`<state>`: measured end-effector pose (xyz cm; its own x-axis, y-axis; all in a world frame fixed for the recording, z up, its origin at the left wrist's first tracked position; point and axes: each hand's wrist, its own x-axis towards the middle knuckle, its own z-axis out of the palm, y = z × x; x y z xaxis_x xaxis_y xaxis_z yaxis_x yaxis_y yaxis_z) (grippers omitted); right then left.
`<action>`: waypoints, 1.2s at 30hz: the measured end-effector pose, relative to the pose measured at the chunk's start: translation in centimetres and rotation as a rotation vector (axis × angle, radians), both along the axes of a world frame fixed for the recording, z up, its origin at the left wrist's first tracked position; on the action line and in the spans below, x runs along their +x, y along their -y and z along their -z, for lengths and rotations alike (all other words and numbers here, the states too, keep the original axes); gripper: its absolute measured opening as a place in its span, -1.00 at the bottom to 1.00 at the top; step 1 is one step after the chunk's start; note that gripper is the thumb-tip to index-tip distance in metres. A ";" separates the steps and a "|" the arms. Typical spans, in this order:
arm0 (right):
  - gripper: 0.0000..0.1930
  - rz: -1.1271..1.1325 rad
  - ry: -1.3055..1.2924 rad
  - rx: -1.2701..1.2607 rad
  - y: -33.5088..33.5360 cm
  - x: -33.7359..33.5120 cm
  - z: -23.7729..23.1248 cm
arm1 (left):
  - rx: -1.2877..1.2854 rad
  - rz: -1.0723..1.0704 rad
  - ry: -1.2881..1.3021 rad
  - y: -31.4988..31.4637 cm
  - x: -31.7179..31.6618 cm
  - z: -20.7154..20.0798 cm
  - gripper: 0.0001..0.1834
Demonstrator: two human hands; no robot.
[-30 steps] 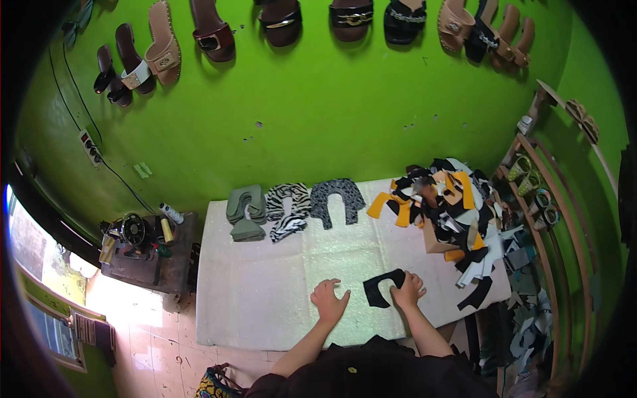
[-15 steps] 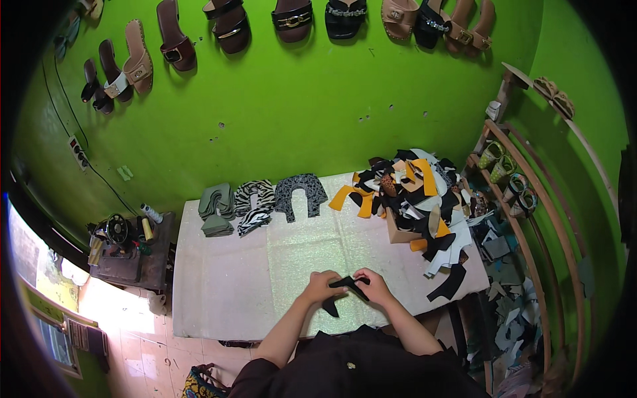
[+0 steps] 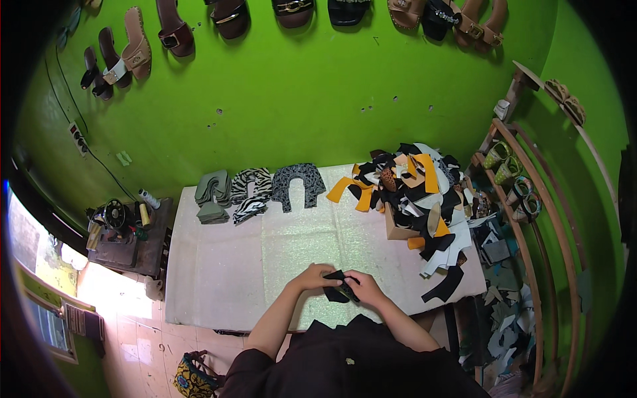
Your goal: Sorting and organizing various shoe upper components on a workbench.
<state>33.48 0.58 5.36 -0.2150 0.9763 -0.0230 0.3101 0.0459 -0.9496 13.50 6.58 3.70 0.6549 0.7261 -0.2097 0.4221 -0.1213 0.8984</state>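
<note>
Between my two hands, over the near edge of the white-covered table (image 3: pixel 232 285), is a black cut piece of material (image 3: pixel 336 294), leather or fabric. My left hand (image 3: pixel 316 276) is closed on its left side, with the thumb on top. The right hand (image 3: pixel 363 287) pinches the piece's right part, close beside the left. A darker, patterned face shows near the right fingers. Farther back lie cut pieces in stacks: green ones (image 3: pixel 213 189), zebra-striped ones (image 3: pixel 251 184) and a grey-black patterned U-shaped piece (image 3: pixel 296 187).
A heap of black, white and yellow scraps (image 3: pixel 424 192) spills over a cardboard box (image 3: pixel 400 230) at the table's right. Left of the table stands a sewing machine (image 3: pixel 114 215). Sandals (image 3: pixel 176 30) hang on the green wall; a wooden rack (image 3: pixel 524 225) stands at right.
Both hands have shifted slightly left and drawn closer together. The black piece has been turned and gathered between them; its lower tip no longer hangs separately. The view has also tilted a little.
</note>
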 end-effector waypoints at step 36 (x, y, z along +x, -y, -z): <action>-0.41 -0.158 0.853 0.374 -2.4 -3.5 6.9 | 0.409 -0.583 -0.697 5.7 2.5 4.9 -0.44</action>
